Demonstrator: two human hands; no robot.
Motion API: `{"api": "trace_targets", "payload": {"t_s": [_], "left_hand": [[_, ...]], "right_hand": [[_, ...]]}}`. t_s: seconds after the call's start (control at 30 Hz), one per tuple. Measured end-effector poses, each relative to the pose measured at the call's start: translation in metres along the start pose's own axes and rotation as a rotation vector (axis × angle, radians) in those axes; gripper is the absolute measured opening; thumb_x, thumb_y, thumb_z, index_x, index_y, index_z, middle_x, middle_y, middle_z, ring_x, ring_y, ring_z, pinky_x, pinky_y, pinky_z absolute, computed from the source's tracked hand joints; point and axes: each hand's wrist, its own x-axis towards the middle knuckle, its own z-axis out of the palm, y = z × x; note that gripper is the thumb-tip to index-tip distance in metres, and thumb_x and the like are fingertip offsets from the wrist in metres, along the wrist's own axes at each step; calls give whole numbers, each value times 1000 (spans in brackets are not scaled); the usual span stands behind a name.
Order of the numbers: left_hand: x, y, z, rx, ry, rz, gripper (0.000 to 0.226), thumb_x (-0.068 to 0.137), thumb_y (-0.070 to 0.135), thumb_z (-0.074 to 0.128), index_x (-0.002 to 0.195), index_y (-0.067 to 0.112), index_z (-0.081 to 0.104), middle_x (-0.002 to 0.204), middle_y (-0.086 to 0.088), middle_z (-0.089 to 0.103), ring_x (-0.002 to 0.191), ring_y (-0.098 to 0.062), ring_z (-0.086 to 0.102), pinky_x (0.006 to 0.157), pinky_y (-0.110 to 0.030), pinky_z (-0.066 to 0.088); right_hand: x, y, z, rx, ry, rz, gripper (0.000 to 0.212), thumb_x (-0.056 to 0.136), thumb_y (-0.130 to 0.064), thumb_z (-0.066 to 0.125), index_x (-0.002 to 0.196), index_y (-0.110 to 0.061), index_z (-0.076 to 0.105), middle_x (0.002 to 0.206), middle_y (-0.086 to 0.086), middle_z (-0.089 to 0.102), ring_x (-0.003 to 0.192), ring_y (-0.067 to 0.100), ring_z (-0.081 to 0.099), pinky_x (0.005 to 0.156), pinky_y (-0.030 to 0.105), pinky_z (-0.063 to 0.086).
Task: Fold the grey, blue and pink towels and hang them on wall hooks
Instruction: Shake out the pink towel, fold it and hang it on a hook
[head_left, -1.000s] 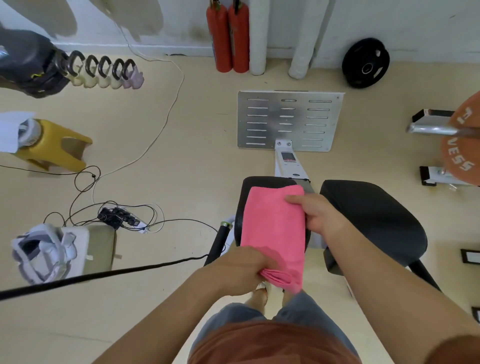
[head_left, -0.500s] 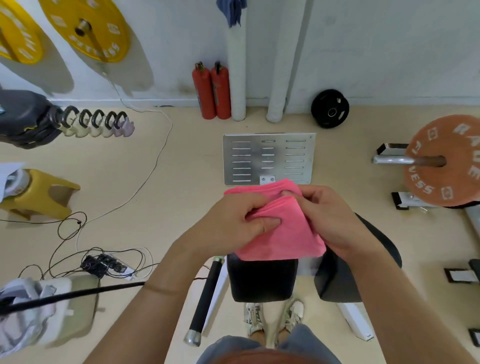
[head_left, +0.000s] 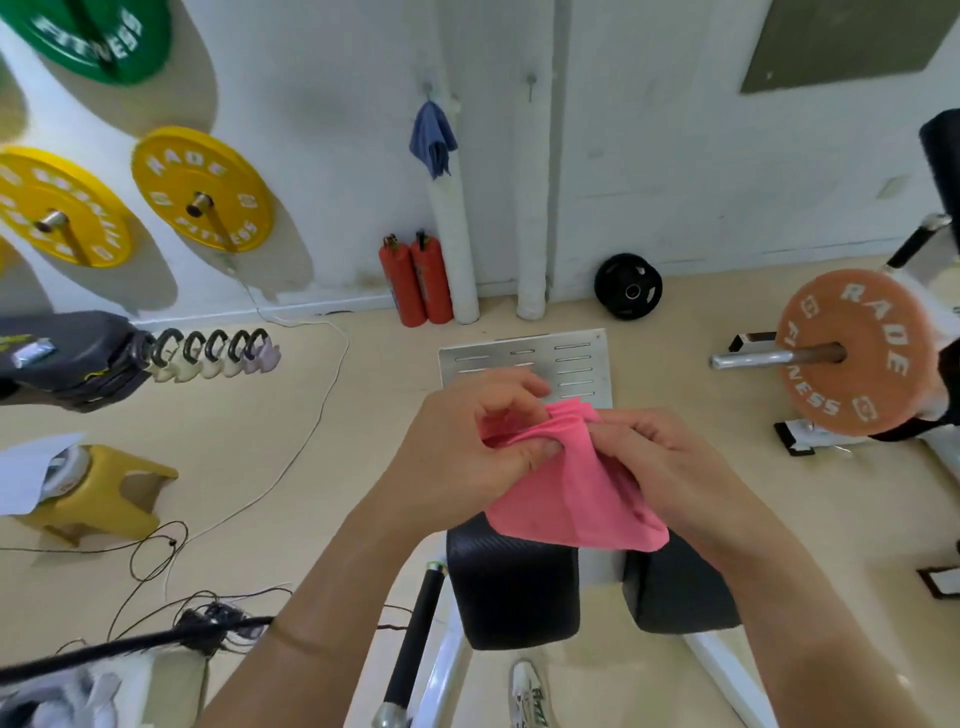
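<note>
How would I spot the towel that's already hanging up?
Find the white wall, then the two red cylinders at its foot. Straight above them a blue towel hangs from a hook. It is the only cloth on the wall; the hook to its right is bare.

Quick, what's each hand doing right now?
Left hand: closed, pinching the pink towel near its top.
Right hand: closed, gripping the same towel from the right.

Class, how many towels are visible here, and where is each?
2. The blue towel hangs from a wall hook; the pink towel is gripped by the left hand and right hand. Others may be hidden.
</note>
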Motion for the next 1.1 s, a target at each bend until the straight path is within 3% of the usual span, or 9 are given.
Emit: {"api": "trace_targets", "payload": {"t_s": [0.1, 0.17, 0.23, 0.37, 0.57, 0.73, 0.87, 0.97, 1.1], "left_hand": [[-18, 21, 2, 40, -59, -18, 15, 76, 11, 78, 76, 20, 66, 77, 5, 67, 73, 1, 57, 70, -12, 44], [-31, 30, 5, 36, -35, -31, 15, 76, 14, 78, 75, 24, 67, 70, 12, 64, 69, -2, 57, 69, -17, 46], [-42, 35, 6, -9, 10, -46, 14, 76, 15, 78, 74, 24, 67, 68, 12, 64, 66, -5, 58, 64, -19, 46], [-62, 41, 5, -92, 128, -112, 11, 84, 17, 71, 79, 26, 68, 75, 10, 66, 70, -8, 59, 63, -20, 46], [-88, 48, -13, -225, 189, -157, 8, 92, 28, 60, 88, 33, 65, 87, 11, 65, 82, -6, 57, 76, -23, 43], [-101, 51, -43, -308, 317, -242, 8, 93, 33, 58, 87, 31, 62, 76, 9, 62, 75, -16, 54, 73, -48, 49], [-113, 45, -81, -377, 415, -115, 16, 92, 9, 57, 84, 21, 51, 60, 10, 59, 55, -7, 50, 53, -22, 41], [-127, 27, -121, -490, 492, -71, 23, 91, 6, 58, 79, 23, 48, 61, 3, 55, 53, -10, 44, 50, -23, 36], [-153, -5, -188, -485, 450, -6, 23, 89, 4, 59, 79, 21, 45, 56, 3, 52, 49, -9, 41, 45, -19, 34]], "right_hand": [[-27, -3, 3, -9, 42, -10, 61, 91, -54, 48, 65, 1, 54, 55, 4, 40, 53, 11, 39, 51, 23, 31], [-45, -6, 5, 9, 48, -26, 57, 85, -59, 46, 66, -7, 57, 54, -2, 48, 51, 10, 46, 49, 18, 36], [-59, -6, 9, 1, 40, -69, 43, 77, -59, 53, 90, -22, 69, 76, -4, 67, 70, 5, 63, 62, 18, 49], [-86, -4, 16, -50, 108, -94, 53, 74, -40, 76, 114, -51, 44, 101, -10, 62, 86, 12, 68, 68, 33, 58], [-105, -19, 21, -269, 184, -246, 12, 80, -32, 73, 88, -35, 64, 86, -12, 61, 75, 5, 57, 65, 21, 42], [-100, -43, 33, -193, 124, -215, 16, 78, -32, 74, 66, -31, 64, 64, -16, 63, 56, 0, 55, 54, 14, 39], [-79, -58, 63, 72, 236, -250, 25, 75, -13, 78, 60, -23, 60, 64, -3, 63, 63, 15, 60, 62, 33, 51], [-53, -69, 106, 310, 171, -184, 36, 70, 4, 74, 60, -21, 52, 65, -3, 58, 68, 14, 56, 66, 29, 46], [-21, -80, 171, 273, -33, -46, 32, 66, 2, 71, 77, -24, 57, 77, 6, 60, 73, 22, 56, 72, 36, 44]]}}
